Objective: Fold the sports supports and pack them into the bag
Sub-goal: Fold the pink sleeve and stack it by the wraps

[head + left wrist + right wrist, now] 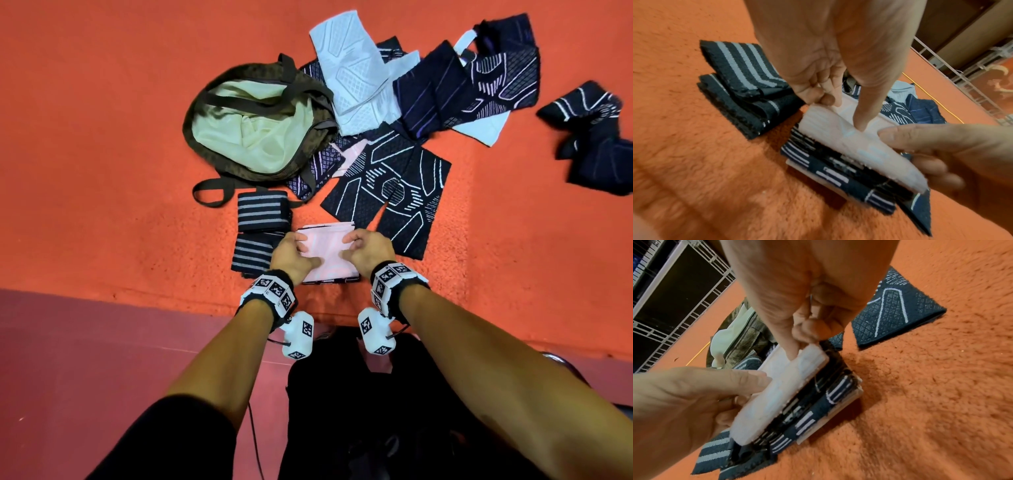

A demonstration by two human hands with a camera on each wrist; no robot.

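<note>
Pinching the pale folded support at lower centre with my left hand and right hand, atop the dark folded pile. Uneven lifting could spring the fold open or topple it before reaching the bag, upper left.

It looked like a room in a home: a fuzzy orange carpet covered the floor beside a strip of maroon floor. A window with a white metal grille stood at the carpet's far edge.
</note>
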